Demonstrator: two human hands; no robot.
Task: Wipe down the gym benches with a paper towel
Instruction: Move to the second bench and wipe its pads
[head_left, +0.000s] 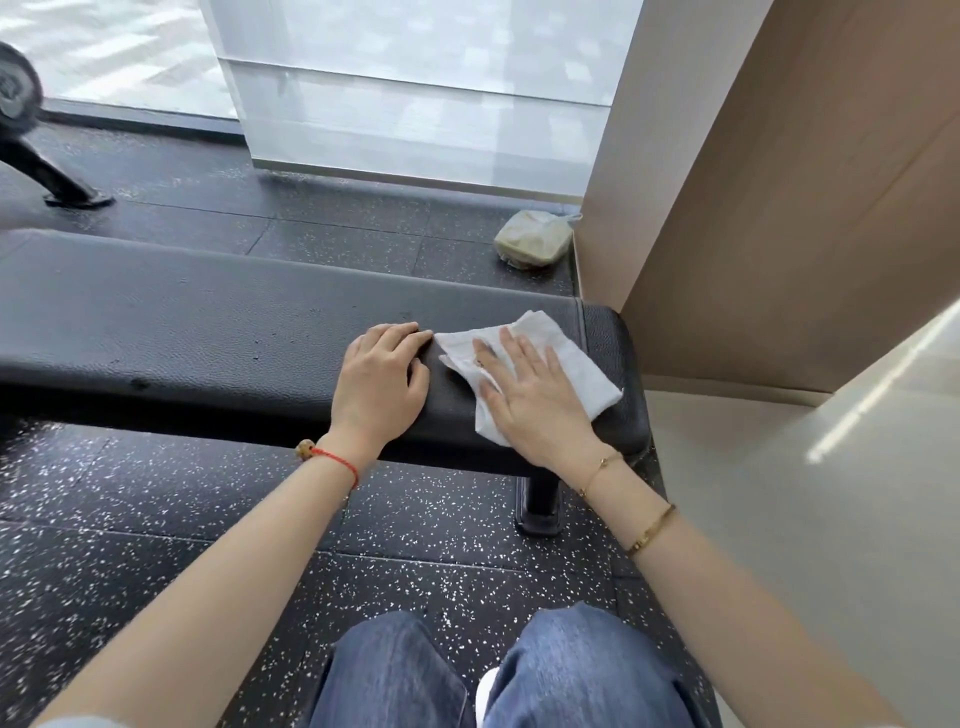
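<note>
A long black padded gym bench (182, 332) runs from the left edge to the wall on the right. Near its right end lies a white paper towel (566, 358), spread flat on the pad. My right hand (530, 395) presses down on the towel with straight fingers, covering its middle. My left hand (382, 374) rests on the bare pad just left of the towel, fingertips bent at the knuckles against the leather and holding nothing.
The bench's black leg (540, 501) stands on speckled black rubber floor (156, 519). A beige wall panel (779, 208) rises close to the bench's right end. A small plastic-wrapped bundle (535, 239) lies on the floor behind the bench. Dark equipment (31, 130) stands at far left.
</note>
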